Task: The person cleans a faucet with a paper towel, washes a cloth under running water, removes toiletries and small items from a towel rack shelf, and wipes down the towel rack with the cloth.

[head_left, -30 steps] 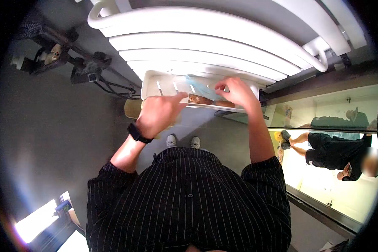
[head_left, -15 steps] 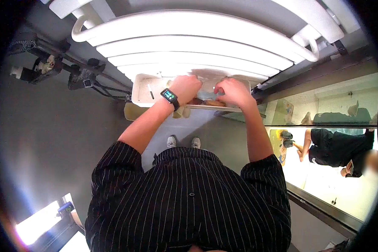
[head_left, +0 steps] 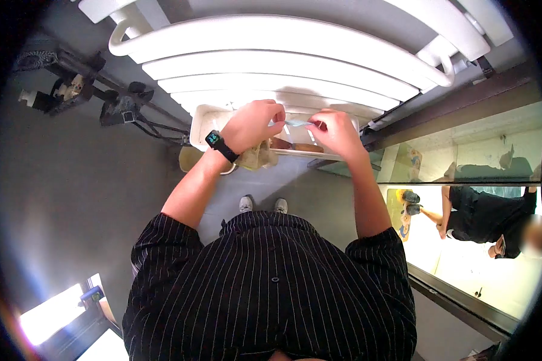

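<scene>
Both hands are raised over a shallow white tray [head_left: 200, 133] below a white slatted rack. A thin, pale blue strip [head_left: 297, 123] stretches between my fingertips; I cannot tell its exact kind. My left hand [head_left: 252, 125], with a black watch at the wrist, pinches the strip's left end. Its right end is between the thumb and fingers of my right hand [head_left: 338, 132]. Brown elongated objects [head_left: 306, 147] lie in the tray below the strip. Beneath my left wrist shows a crumpled, yellowish, see-through item [head_left: 258, 156], partly hidden.
The white slatted rack [head_left: 277, 63] fills the top. Black jointed equipment [head_left: 120, 108] is mounted at the left. A yellowish container [head_left: 190, 159] sits below the tray's left end. On the right, behind glass with a dark frame [head_left: 451, 301], a person in black [head_left: 485, 210] is visible.
My hands have come up from inside the tray, and the pale blue strip now spans between them. My left wrist has shifted left, covering the dark pen-like stick.
</scene>
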Motion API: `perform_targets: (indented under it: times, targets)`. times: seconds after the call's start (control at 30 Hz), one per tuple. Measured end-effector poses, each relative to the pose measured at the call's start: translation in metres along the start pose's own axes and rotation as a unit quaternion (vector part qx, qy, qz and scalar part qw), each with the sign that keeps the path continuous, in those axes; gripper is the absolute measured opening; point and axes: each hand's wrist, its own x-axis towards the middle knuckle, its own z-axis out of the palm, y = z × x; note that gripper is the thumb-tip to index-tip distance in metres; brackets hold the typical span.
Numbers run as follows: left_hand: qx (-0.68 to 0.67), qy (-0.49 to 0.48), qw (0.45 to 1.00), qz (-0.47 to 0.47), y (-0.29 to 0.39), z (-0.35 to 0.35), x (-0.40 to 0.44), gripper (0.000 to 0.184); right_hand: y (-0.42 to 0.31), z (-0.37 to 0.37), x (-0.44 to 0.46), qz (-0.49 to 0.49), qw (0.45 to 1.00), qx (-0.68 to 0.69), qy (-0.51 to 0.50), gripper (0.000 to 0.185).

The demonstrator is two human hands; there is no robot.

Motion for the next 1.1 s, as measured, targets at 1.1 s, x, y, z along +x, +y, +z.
perform_targets:
  times: [1.1]
  targets:
    - [-0.376,0.092,0.917,-0.100,0.011,-0.017,-0.038,0.032,-0.056,0.024,-0.005,-0.017,0.923,0.341,0.175,0.014]
